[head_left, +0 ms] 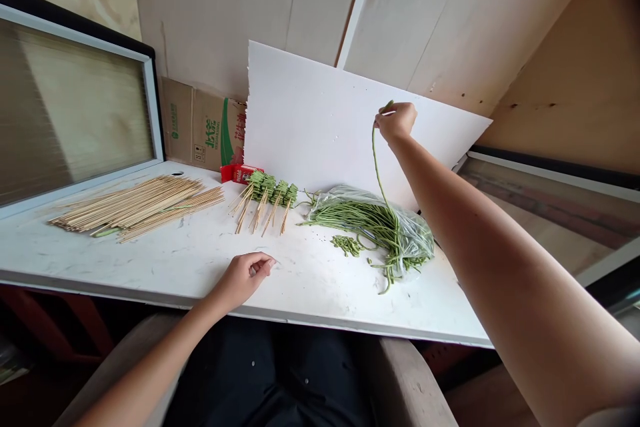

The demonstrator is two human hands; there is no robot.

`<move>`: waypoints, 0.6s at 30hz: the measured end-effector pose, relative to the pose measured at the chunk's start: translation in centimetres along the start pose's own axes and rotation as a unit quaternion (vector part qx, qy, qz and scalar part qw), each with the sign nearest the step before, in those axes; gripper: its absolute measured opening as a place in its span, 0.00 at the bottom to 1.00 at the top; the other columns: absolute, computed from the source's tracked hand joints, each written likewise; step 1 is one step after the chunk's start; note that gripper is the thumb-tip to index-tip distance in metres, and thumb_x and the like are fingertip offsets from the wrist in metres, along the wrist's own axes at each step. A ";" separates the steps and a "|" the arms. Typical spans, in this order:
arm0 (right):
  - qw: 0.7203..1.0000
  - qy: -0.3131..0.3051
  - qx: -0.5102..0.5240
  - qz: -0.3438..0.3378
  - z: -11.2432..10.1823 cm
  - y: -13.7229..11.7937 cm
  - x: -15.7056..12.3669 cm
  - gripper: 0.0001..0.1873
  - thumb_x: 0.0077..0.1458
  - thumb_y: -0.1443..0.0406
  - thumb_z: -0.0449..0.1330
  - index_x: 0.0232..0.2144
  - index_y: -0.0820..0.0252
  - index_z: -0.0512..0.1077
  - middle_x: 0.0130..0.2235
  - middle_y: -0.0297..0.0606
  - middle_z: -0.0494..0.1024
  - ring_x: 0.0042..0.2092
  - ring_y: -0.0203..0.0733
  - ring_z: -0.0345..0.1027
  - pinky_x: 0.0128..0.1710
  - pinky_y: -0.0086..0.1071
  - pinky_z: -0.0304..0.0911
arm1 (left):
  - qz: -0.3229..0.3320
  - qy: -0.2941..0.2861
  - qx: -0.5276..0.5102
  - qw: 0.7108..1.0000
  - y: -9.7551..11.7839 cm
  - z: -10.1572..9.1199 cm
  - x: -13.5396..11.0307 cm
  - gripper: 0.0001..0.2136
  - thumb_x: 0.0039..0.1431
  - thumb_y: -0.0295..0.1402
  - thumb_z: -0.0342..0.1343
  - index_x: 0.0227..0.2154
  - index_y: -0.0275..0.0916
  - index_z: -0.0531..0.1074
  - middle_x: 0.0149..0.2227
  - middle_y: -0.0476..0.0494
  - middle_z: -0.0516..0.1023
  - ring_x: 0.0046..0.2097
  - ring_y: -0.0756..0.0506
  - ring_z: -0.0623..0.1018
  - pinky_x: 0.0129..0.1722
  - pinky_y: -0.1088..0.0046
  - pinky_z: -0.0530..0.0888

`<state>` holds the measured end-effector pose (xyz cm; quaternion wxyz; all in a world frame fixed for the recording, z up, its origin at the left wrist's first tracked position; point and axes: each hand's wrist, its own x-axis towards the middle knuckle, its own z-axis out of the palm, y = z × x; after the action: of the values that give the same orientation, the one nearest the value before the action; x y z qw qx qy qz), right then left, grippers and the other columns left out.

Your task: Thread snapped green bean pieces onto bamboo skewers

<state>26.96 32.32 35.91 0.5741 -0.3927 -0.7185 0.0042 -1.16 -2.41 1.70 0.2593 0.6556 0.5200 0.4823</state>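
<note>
My right hand [397, 121] is raised in front of the white board, pinched on the top end of one long green bean [377, 170] that hangs down into the heap. The heap of long beans [373, 221] lies on a clear plastic bag [417, 237] on the white tabletop [190, 260]. My left hand [245, 275] rests on the tabletop near the front edge, fingers loosely curled, with nothing visible in them. Between the hands lie short cut bean pieces [346, 244]. Skewers threaded with folded bean pieces [265, 197] lie further back.
A pile of bare bamboo skewers [137, 207] lies at the left. A red packet [239, 173] and a cardboard box [203, 128] sit at the back. A white board [320, 120] leans against the wall. A framed panel [75, 107] stands at left.
</note>
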 end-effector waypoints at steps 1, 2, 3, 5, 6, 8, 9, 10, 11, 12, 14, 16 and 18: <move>1.000 0.014 -0.008 0.017 -0.2 -0.6 0.4 0.10 0.64 0.64 0.62 0.36 0.68 0.76 0.41 0.45 0.77 0.49 0.47 0.76 0.49 0.44 0.74 | 0.002 0.000 0.001 1.000 0.0 0.0 0.0 0.18 0.67 0.48 0.54 0.37 0.39 0.80 0.31 0.44 0.81 0.32 0.45 0.78 0.33 0.73 0.72; 0.999 0.026 -0.016 0.031 -0.4 -1.4 0.8 0.11 0.65 0.64 0.61 0.36 0.69 0.76 0.39 0.44 0.77 0.49 0.47 0.77 0.49 0.44 0.73 | 0.004 0.001 0.003 1.000 -0.1 0.1 0.0 0.18 0.67 0.48 0.54 0.37 0.39 0.80 0.31 0.44 0.81 0.32 0.45 0.78 0.33 0.73 0.72; 0.999 0.034 -0.018 0.038 -0.6 -2.3 1.1 0.12 0.66 0.64 0.59 0.37 0.69 0.76 0.38 0.43 0.78 0.48 0.46 0.77 0.49 0.44 0.73 | 0.005 0.003 0.005 1.000 -0.1 0.1 -0.1 0.18 0.67 0.48 0.53 0.37 0.39 0.80 0.31 0.44 0.81 0.32 0.45 0.78 0.32 0.73 0.72; 0.998 0.035 -0.012 0.043 -1.2 -4.4 1.4 0.13 0.69 0.65 0.56 0.41 0.71 0.75 0.38 0.43 0.78 0.46 0.44 0.78 0.48 0.42 0.73 | 0.007 0.007 0.013 1.000 -0.3 0.0 -0.1 0.18 0.68 0.47 0.53 0.37 0.39 0.80 0.31 0.44 0.81 0.32 0.45 0.78 0.33 0.73 0.72; 0.998 0.039 -0.010 0.048 -1.5 -5.5 1.4 0.11 0.68 0.66 0.57 0.43 0.73 0.74 0.39 0.45 0.79 0.45 0.43 0.78 0.47 0.41 0.74 | 0.010 0.010 0.020 1.000 -0.2 0.0 -0.1 0.18 0.68 0.47 0.52 0.38 0.39 0.80 0.31 0.44 0.82 0.33 0.45 0.78 0.33 0.73 0.72; 0.997 0.058 -0.014 0.058 -2.3 -7.7 1.5 0.10 0.65 0.70 0.61 0.45 0.76 0.73 0.42 0.50 0.80 0.42 0.41 0.78 0.44 0.38 0.74 | 0.030 0.013 0.047 0.998 0.5 -0.2 -0.2 0.17 0.69 0.45 0.51 0.39 0.40 0.81 0.34 0.42 0.82 0.35 0.44 0.79 0.36 0.71 0.73; 0.996 0.067 -0.012 0.054 -2.7 -8.8 1.5 0.10 0.64 0.71 0.61 0.45 0.77 0.72 0.43 0.52 0.80 0.41 0.39 0.78 0.43 0.36 0.74 | 0.047 0.011 0.066 0.997 1.2 -0.3 -0.3 0.17 0.69 0.44 0.51 0.39 0.40 0.81 0.35 0.42 0.83 0.36 0.44 0.79 0.38 0.70 0.73; 0.996 0.074 -0.007 0.046 -3.2 -9.8 1.6 0.10 0.65 0.72 0.60 0.46 0.77 0.72 0.45 0.53 0.80 0.42 0.37 0.77 0.44 0.34 0.73 | 0.069 0.004 0.088 0.994 2.4 -0.3 -0.5 0.16 0.69 0.43 0.51 0.40 0.41 0.81 0.36 0.41 0.83 0.37 0.43 0.79 0.40 0.69 0.73; 0.996 0.077 -0.002 0.038 -3.8 -10.8 1.7 0.10 0.66 0.72 0.59 0.47 0.76 0.71 0.46 0.54 0.80 0.43 0.35 0.76 0.45 0.32 0.73 | 0.091 -0.010 0.108 0.990 3.9 -0.2 -0.8 0.15 0.69 0.42 0.51 0.40 0.41 0.81 0.36 0.41 0.83 0.36 0.43 0.79 0.42 0.67 0.73; 0.996 0.085 0.003 0.035 -4.4 -11.7 1.9 0.10 0.66 0.72 0.58 0.49 0.75 0.70 0.46 0.54 0.80 0.44 0.33 0.76 0.46 0.31 0.72 | 0.113 -0.027 0.118 0.986 5.7 0.0 -1.2 0.15 0.70 0.41 0.51 0.40 0.43 0.81 0.35 0.42 0.83 0.35 0.43 0.78 0.43 0.64 0.73; 0.993 0.118 0.014 0.020 -5.5 -13.4 2.1 0.11 0.66 0.72 0.58 0.47 0.79 0.71 0.45 0.57 0.80 0.41 0.36 0.78 0.42 0.34 0.73 | 0.150 -0.068 0.100 0.981 10.0 1.0 -2.9 0.15 0.71 0.40 0.48 0.43 0.46 0.81 0.38 0.41 0.83 0.37 0.42 0.79 0.46 0.60 0.72; 0.990 0.141 0.029 -0.001 -6.4 -14.7 2.1 0.09 0.63 0.73 0.61 0.43 0.79 0.73 0.43 0.57 0.81 0.36 0.38 0.79 0.38 0.35 0.74 | 0.184 -0.115 0.070 0.974 14.0 2.7 -5.7 0.16 0.72 0.43 0.47 0.47 0.50 0.80 0.38 0.40 0.83 0.40 0.40 0.80 0.46 0.57 0.72; 0.987 0.153 0.048 -0.023 -6.9 -15.6 1.9 0.06 0.61 0.73 0.63 0.39 0.77 0.74 0.39 0.56 0.81 0.34 0.38 0.79 0.35 0.35 0.74 | 0.219 -0.145 0.070 0.962 17.0 4.6 -9.4 0.18 0.71 0.49 0.44 0.47 0.55 0.80 0.37 0.39 0.82 0.42 0.40 0.81 0.41 0.56 0.71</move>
<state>23.90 19.56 46.97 0.6955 -0.3444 -0.6296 -0.0345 10.41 -15.95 10.70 0.1732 0.8330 0.3525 0.3896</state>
